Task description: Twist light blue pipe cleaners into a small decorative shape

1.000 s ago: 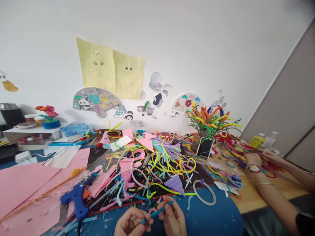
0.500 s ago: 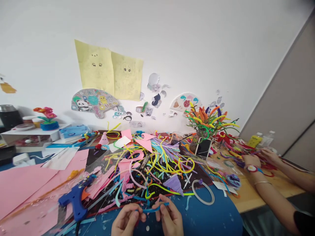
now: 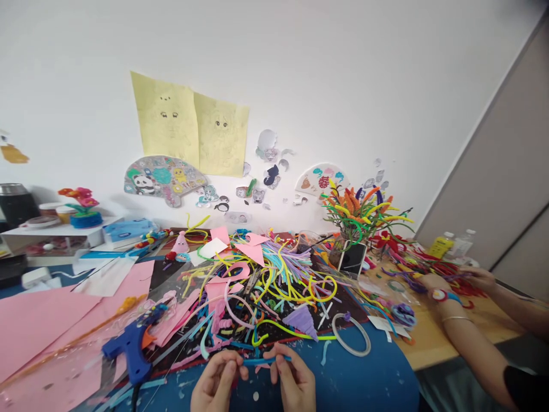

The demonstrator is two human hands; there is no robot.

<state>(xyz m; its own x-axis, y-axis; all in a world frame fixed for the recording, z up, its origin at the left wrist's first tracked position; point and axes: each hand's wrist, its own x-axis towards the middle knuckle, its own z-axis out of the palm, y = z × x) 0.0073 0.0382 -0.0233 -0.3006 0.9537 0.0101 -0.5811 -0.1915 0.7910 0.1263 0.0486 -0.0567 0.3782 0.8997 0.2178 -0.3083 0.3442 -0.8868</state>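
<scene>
Low in the view, my left hand point(image 3: 217, 382) and my right hand point(image 3: 292, 381) each pinch an end of a short blue pipe cleaner point(image 3: 265, 361). It is stretched almost level between them, just above the blue table cover point(image 3: 364, 383). Right behind my hands lies a big tangle of coloured pipe cleaners point(image 3: 274, 286) on a dark mat. A blue glue gun point(image 3: 131, 346) lies to the left of my left hand.
Pink paper sheets point(image 3: 38, 326) cover the left of the table. A tape ring point(image 3: 350, 335) and a purple paper cone point(image 3: 302, 320) lie right of centre. A vase of pipe-cleaner flowers point(image 3: 362, 214) stands behind a phone point(image 3: 354, 258). Another person's hands point(image 3: 454, 283) work at the right.
My hands have slid a little left and down, and the blue pipe cleaner between them has gone from tilted to nearly level. The other person's hands have shifted slightly.
</scene>
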